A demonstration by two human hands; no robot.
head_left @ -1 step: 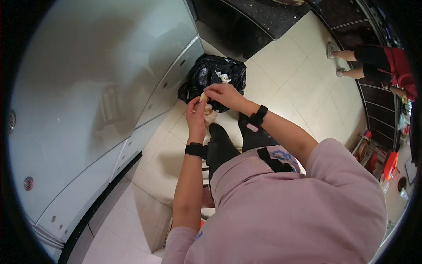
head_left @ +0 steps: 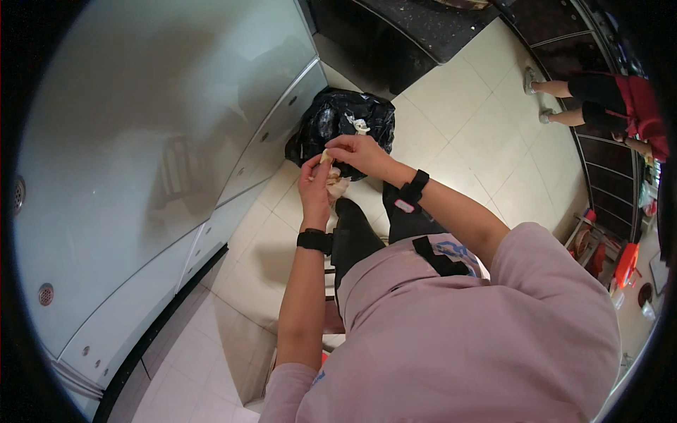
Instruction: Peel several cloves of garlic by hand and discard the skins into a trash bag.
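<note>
A small pale yellow piece (head_left: pixel 325 156), in shape much like a garlic clove, is pinched between both my hands. My left hand (head_left: pixel 314 186) holds it from below, fingers closed around it. From the right, my right hand (head_left: pixel 360 153) reaches over with thumb and fingertips pressed together on its top. Just below the fingers sits a thin whitish bag (head_left: pixel 339 187) with light brown bits at its mouth; whether a hand grips it I cannot tell. Under and beyond my hands stands a bin lined with a black plastic bag (head_left: pixel 321 113), with white scraps (head_left: pixel 358 125) on it.
A large glossy pale cabinet (head_left: pixel 141 106) fills the left side. A black speckled counter (head_left: pixel 423 28) is beyond the bin. At the far right another person in a red top (head_left: pixel 638 106) stands beside dark cabinets, near red and orange items (head_left: pixel 626 264). Pale tiles cover the floor (head_left: pixel 486 127).
</note>
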